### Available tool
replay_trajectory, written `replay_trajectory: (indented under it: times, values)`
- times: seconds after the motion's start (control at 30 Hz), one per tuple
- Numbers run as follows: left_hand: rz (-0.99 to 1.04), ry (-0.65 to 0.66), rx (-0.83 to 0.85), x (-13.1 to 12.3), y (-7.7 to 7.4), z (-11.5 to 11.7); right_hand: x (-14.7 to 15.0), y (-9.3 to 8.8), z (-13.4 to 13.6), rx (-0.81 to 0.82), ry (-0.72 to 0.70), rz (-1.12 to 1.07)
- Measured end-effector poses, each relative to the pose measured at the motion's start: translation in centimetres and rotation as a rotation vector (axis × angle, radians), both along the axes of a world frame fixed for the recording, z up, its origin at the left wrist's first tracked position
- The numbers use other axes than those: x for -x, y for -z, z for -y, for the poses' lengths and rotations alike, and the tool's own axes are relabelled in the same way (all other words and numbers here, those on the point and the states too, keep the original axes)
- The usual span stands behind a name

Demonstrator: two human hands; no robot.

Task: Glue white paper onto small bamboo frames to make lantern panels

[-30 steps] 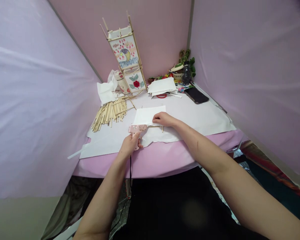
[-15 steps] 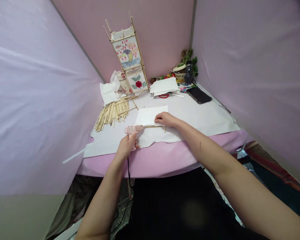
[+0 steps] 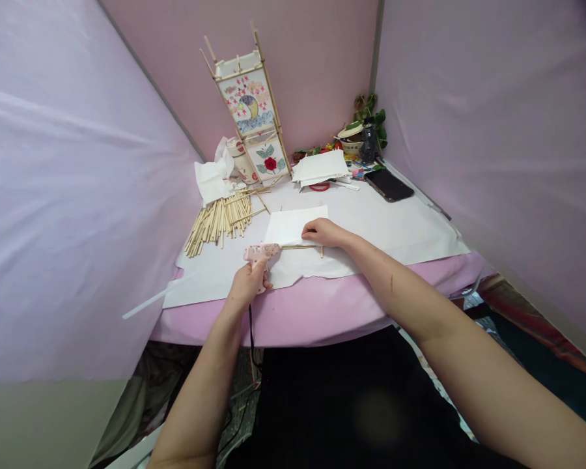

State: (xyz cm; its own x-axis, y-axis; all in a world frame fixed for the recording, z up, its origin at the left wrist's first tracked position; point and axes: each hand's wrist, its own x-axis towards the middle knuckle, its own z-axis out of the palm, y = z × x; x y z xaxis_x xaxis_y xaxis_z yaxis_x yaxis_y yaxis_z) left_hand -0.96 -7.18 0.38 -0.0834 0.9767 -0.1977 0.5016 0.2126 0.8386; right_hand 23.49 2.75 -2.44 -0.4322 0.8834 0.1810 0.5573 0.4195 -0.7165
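Note:
My left hand [image 3: 251, 281] is wrapped round the handle of a pink glue gun [image 3: 262, 251], whose nozzle points right. The nozzle is at the near left corner of a white sheet [image 3: 290, 225], by a thin wooden stick [image 3: 300, 247] running along the sheet's near edge. A short stick end juts toward me at the right corner. My right hand [image 3: 322, 232] lies over the sheet's right side, its thumb and fingers closed together at the near edge, apparently pinching the paper. What lies under that palm is hidden.
Many wooden sticks [image 3: 219, 221] lie heaped on the left. Behind stands a tall stick-framed lantern [image 3: 249, 107] with painted panels. Stacked white sheets [image 3: 321, 167], a phone [image 3: 389, 185] and a bowl [image 3: 351, 144] are at the back. A black cord [image 3: 252, 332] hangs from the glue gun.

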Motion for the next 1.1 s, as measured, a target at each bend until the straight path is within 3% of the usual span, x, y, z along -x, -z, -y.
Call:
replay_trajectory:
  times: [0.33,1.1]
  values:
    - [-0.315,0.009,-0.086,1.5,0.1,0.2,0.0,0.1,0.0,0.005,0.006,-0.008]
    - [-0.299,0.001,-0.076,2.0,0.6,-0.3,0.2,0.0,0.1,-0.005,0.009,-0.001]
